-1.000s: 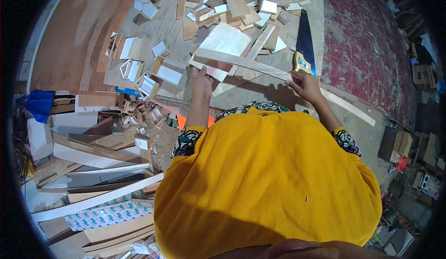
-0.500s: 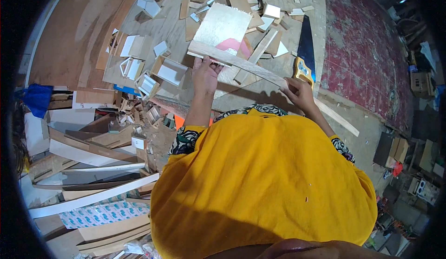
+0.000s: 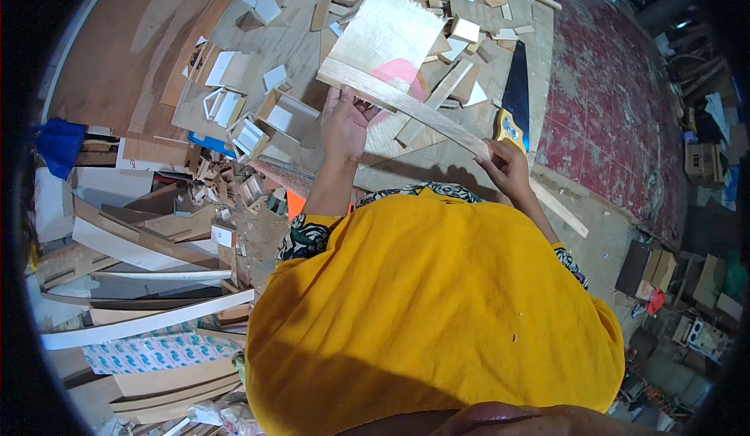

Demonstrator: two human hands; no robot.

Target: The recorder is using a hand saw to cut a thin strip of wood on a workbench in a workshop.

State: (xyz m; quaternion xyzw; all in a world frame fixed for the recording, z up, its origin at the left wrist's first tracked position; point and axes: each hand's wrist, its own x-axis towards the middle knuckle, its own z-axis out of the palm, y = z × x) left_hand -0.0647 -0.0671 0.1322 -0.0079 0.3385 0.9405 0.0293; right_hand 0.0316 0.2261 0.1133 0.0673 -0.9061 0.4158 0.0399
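Note:
My left hand (image 3: pixel 344 123), fingers curled, grips a pale, rough-edged square board (image 3: pixel 383 26) with a pink patch, together with a long wooden strip (image 3: pixel 437 119) lying diagonally across its lower edge. My right hand (image 3: pixel 508 166) pinches the strip farther right; the strip runs on past it to the lower right. Beyond that hand a handsaw (image 3: pixel 514 84) with a yellow handle lies on the plywood worktop (image 3: pixel 226 22). Left of my left hand is an open white-lined wooden box (image 3: pixel 287 116).
Several offcuts (image 3: pixel 461 30) and small white-faced boxes (image 3: pixel 226 76) lie on the worktop. A large brown sheet (image 3: pixel 117 61) is at left, above piled long boards (image 3: pixel 141 248) and a blue bag (image 3: pixel 58 143). A worn red surface (image 3: pixel 601 116) is at right, with cardboard boxes (image 3: pixel 703 162) beyond.
The board has moved up and shows more of its pink patch. The strip's left end has shifted left and up, its right end left and down, as my right hand moved lower.

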